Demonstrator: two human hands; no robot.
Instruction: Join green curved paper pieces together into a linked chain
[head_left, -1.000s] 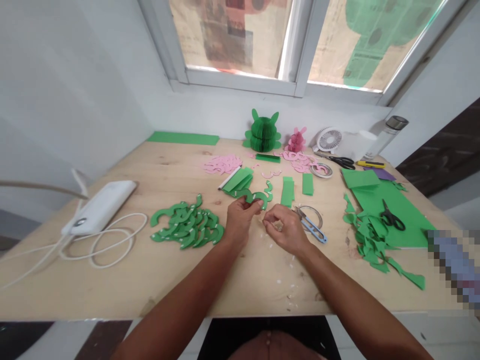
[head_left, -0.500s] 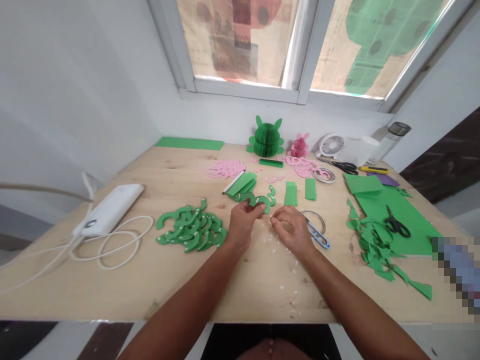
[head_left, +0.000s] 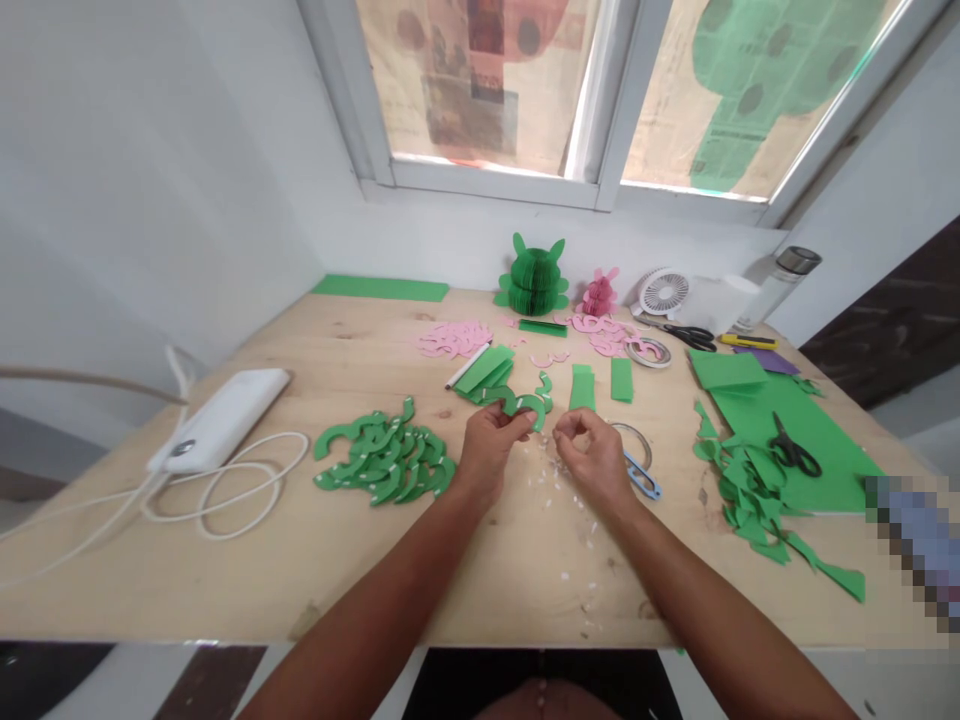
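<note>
Between the thumb and fingers of my left hand (head_left: pixel 487 447) is a wavy green paper cutout (head_left: pixel 532 408) with small white tape marks. My right hand (head_left: pixel 592 462) is just to the right of it, thumb and forefinger pinched together; anything between them is too small to make out. Tiny white scraps (head_left: pixel 551 489) lie scattered on the wood below the hands. A pile of similar green cutouts (head_left: pixel 386 455) sits left of my left hand. Close to my right hand are a blue cutter (head_left: pixel 643 476) and a roll of tape (head_left: pixel 634 437), partly hidden.
Folded green paper (head_left: pixel 489 371) and a white pen (head_left: pixel 467 365) lie behind the hands. Black scissors (head_left: pixel 793 446) rest on green sheets (head_left: pixel 832 465) at right. Left stands a white power bank (head_left: pixel 225 418) with cable. Paper figures (head_left: pixel 533 282) and a fan (head_left: pixel 664 292) line the wall.
My right hand has moved slightly right, away from the cutout, and its fingertips have drawn together. The left hand keeps holding the cutout in nearly the same place.
</note>
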